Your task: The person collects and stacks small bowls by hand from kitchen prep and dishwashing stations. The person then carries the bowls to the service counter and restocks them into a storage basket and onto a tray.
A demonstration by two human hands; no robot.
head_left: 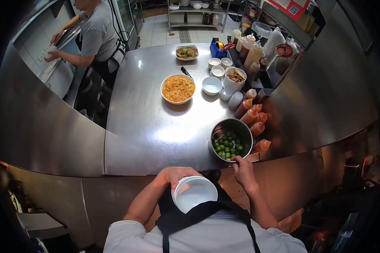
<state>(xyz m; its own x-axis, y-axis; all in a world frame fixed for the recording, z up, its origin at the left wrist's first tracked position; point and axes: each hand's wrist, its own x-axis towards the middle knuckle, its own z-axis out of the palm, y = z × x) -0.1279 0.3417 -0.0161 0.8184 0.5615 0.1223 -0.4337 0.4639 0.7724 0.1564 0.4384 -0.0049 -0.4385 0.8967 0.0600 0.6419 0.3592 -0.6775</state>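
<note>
Close to my apron, my left hand (179, 175) grips a white plastic tub (196, 195), its open mouth tipped up toward me. What I see of its inside is bare white. My right hand (242, 168) is closed on the near rim of a steel pot (213, 145) at the table's front edge. Small green limes (227, 145) lie in the bottom of that pot. Farther back stands a white bowl of fried rice (178, 89), with a black marker (186, 72) behind it.
Sauce bottles (249, 116) line the right side, with small white bowls (212, 85) and a container of wooden sticks (235, 76) beside them. A food tray (186, 52) sits at the back of the steel table (139, 126). Another person (93, 38) works at the left.
</note>
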